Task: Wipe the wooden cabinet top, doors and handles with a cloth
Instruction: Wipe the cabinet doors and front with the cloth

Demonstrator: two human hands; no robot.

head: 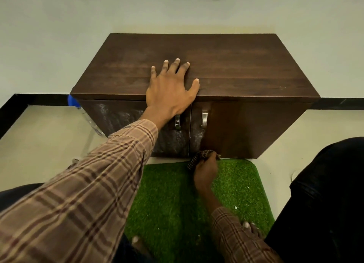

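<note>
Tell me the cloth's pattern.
Small dark-and-tan check; the head view shows the cloth bunched in the right hand.

two doors [134, 128], two handles [177, 121]

One head-worn view looks steeply down and forward — close over the cabinet [195, 69] (wide-angle, edges bowed).
</note>
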